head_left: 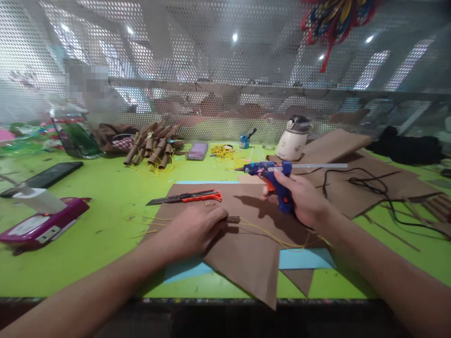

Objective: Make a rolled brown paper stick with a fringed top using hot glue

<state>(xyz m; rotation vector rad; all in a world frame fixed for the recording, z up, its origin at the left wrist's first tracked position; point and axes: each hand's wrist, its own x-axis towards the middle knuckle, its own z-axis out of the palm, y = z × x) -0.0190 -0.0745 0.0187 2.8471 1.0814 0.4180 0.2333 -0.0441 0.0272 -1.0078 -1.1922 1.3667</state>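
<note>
My right hand (303,197) is wrapped round the grip of a blue hot glue gun (283,188), whose nozzle points left. A clear glue stick (319,165) juts from its back end. Low over the brown paper (243,277), the fingers of my left hand (200,225) are closed on a small brown paper roll (233,219); most of it is hidden by the hand. Yellow string (260,230) runs out on both sides of that hand. Just beyond it lies an orange and black utility knife (185,197), apart from my fingers.
At left are a purple power strip (45,223) with a white plug and a dark phone (52,176). Bundled brown paper rolls (151,145) lie behind. Further right stand a blue paint jar (244,142) and a white kettle (293,138). A black cord (384,197) crosses the right side.
</note>
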